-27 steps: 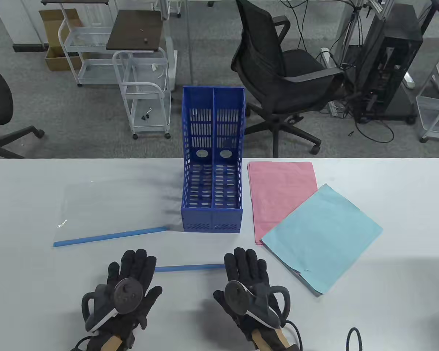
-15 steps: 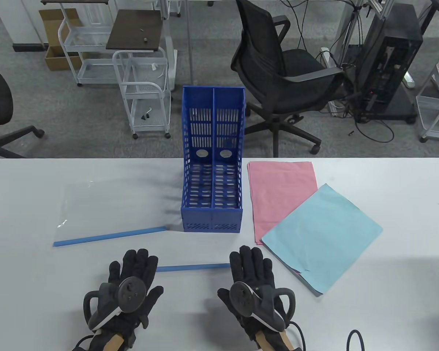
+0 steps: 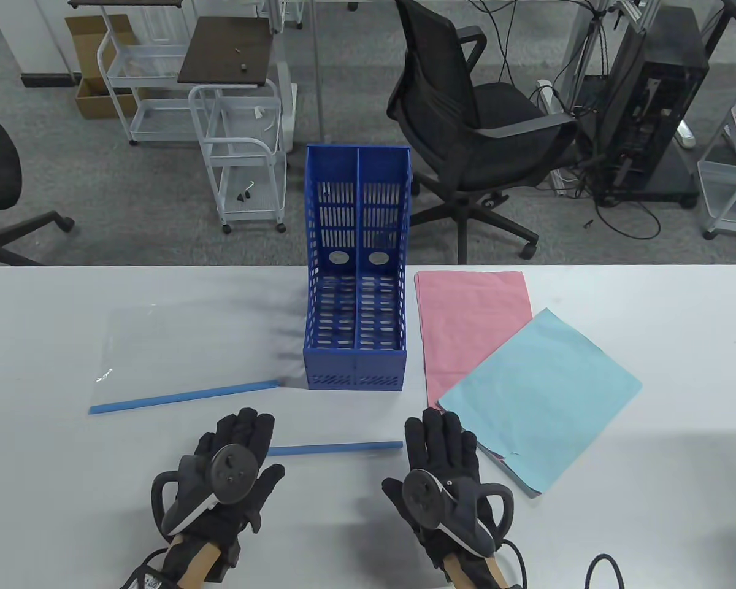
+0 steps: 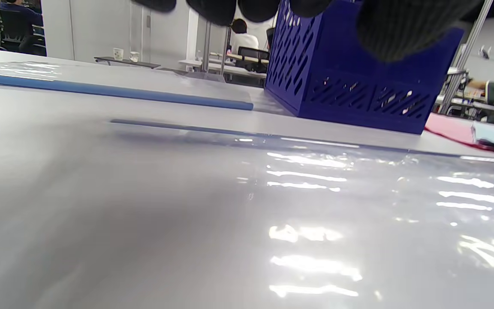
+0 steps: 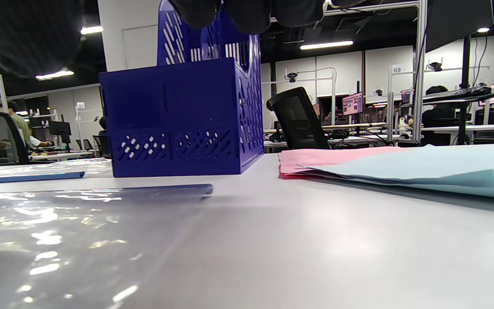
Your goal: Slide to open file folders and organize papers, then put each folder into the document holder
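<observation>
My left hand (image 3: 236, 451) and right hand (image 3: 441, 451) lie flat, fingers straight, on a clear file folder whose blue slide bar (image 3: 335, 448) runs between their fingertips. In the wrist views this folder is a glossy sheet (image 4: 315, 206) under the hands, and its bar end (image 5: 165, 189) shows. A second clear folder (image 3: 184, 343) with its own blue slide bar (image 3: 184, 396) lies at the left. The blue two-slot document holder (image 3: 356, 307) stands mid-table. A pink paper stack (image 3: 472, 313) lies to its right, with a light-blue stack (image 3: 543, 392) overlapping it.
A black cable (image 3: 601, 567) loops in at the table's front right. The light-blue paper's corner lies close to my right hand. Behind the table stand an office chair (image 3: 466, 135), white carts (image 3: 239, 159) and a computer tower (image 3: 650, 104).
Both hands have moved to the right across the table, and the near folder's blue slide bar has shifted right with them. Its right end now reaches my right hand's fingertips.
</observation>
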A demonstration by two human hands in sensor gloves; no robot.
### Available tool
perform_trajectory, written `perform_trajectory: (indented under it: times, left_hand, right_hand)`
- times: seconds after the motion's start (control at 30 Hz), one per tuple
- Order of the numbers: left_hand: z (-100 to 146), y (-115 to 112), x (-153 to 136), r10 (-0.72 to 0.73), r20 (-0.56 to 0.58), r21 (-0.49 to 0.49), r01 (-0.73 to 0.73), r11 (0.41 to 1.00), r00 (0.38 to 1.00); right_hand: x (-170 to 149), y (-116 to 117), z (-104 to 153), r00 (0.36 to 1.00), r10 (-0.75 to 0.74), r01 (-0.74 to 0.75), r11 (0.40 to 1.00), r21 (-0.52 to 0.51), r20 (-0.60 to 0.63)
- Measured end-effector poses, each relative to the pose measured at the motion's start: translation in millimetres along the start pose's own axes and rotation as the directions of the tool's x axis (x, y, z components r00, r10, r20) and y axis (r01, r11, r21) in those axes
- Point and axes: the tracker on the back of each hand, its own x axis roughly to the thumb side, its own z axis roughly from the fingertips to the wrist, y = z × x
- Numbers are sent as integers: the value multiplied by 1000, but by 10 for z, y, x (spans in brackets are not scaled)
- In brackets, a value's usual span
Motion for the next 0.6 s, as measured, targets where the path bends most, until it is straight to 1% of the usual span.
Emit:
perform_trajectory:
  times: [0.17,0.23,0.3,0.33,0.37,0.43,0.47,0.53,0.6]
  left_hand:
    - [-359,-71,186,-123,-24,-98,120,988,992]
    - [-512,-145,266,-205,-26,-179,197,964,978]
    - [-614,-224,321,-241,-2,-248,233,940,971]
    - [-664,-247,336,-239,11,-278,232,932,971]
    - [-698,-244,339,-214,6,-274,207,939,977]
    - [-785,-243,328,-179,-1,-359,167,918,984]
    - [-811,-249,323,-163,-2,-382,150,912,987]
    - [-817,-257,325,-175,22,-370,170,913,984]
    - [-765,-275,313,-184,60,-318,193,928,981]
  right_hand:
    - [-101,14,3,1000,-11,11,999,35,-5]
    - [-150,-4,3,1000,-23,23,999,43,-9]
    - [-199,-20,1,998,-53,54,998,39,-20]
    - [-218,-25,0,998,-62,63,997,39,-26]
    - [-244,-31,0,997,-70,71,997,42,-32]
    - [-274,-41,-1,996,-76,78,996,41,-37]
    - [-286,-47,-1,996,-79,80,996,42,-39]
    - [-295,-49,-5,995,-87,88,995,42,-42]
    - [-296,-43,-9,994,-98,101,994,49,-45]
